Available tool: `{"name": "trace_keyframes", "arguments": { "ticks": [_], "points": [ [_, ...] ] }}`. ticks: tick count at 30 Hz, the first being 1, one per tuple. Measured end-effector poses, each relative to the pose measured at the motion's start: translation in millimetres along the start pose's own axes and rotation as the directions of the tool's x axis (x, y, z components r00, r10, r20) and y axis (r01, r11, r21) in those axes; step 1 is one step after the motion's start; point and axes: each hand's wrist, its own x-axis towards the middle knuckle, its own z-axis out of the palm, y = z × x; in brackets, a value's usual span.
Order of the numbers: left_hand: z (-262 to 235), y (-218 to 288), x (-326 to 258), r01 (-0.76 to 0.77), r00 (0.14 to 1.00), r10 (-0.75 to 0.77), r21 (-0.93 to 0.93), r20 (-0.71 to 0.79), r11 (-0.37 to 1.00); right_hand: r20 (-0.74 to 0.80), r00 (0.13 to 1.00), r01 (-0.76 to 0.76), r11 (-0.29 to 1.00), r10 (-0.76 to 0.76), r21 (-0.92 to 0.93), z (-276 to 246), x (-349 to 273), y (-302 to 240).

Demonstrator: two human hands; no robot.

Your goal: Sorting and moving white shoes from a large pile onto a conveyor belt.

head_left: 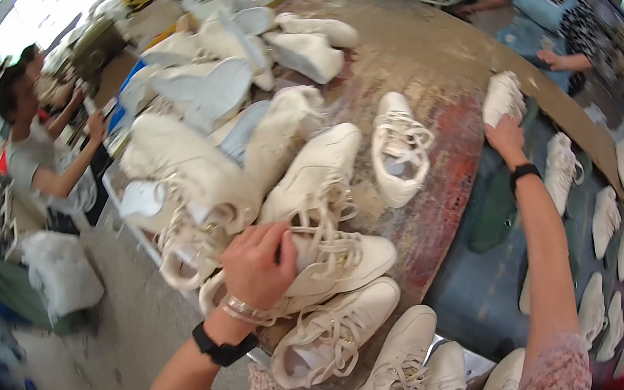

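1. Left hand (258, 266) rests with fingers curled over the side of a cream sneaker (330, 261), gripping it at the collar; a black band and a metal bangle sit on that wrist.
2. Right hand (505, 135) is stretched far forward, fingers closed around the heel end of a white sneaker (503, 96) that it holds at the far edge of the worktop (428, 56); a black watch is on that wrist.
3. Just beyond the left hand a heap of cream shoes (202, 163) is piled, many with loose laces, some tipped on their sides.
4. Between the two hands a single laced sneaker (398, 150) lies sole down on the worn, reddish-brown worktop, apart from both.
5. Nearer than the left hand, more laced sneakers (337, 336) lie in a loose row toward the person's body.
6. Right of the right forearm a dark blue surface (486, 282) carries a line of white shoes (606, 219).
7. Beyond the right hand a person in a blue apron (544, 23) stands at the worktop; far left of the left hand another person in a grey top (32, 156) works at a separate station.
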Motion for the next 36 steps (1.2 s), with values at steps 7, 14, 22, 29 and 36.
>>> {"name": "trace_keyframes", "arguments": {
  "ticks": [7, 14, 22, 29, 36],
  "points": [
    [16.0, 0.2, -0.9, -0.076, 0.993, 0.076, -0.007, -0.087, 0.997, -0.332, 0.453, 0.878, 0.349, -0.827, 0.328, -87.1, -92.3, -155.0],
    [15.2, 0.9, -5.6, -0.087, 0.991, 0.084, -0.017, -0.102, 0.996, 0.276, 0.632, 0.476, 0.643, -0.725, 0.600, -49.6, -116.7, -307.5],
    [19.3, -8.0, -9.0, -0.105, 0.988, 0.101, -0.036, -0.116, 0.994, 0.249, 0.792, -0.025, 0.379, -0.557, 0.925, -71.6, -96.9, -340.6],
    [27.2, -7.8, -2.4, -0.093, 0.987, 0.087, -0.041, -0.137, 0.995, -0.253, 0.672, 0.578, 0.279, -0.696, 0.767, -198.7, -52.0, -252.1],
    [27.5, -8.5, -6.3, -0.068, 0.987, 0.069, 0.011, -0.147, 0.998, -0.161, -0.004, 0.956, 0.043, -0.987, -0.290, -249.5, -176.8, -140.8]
  ]
}}
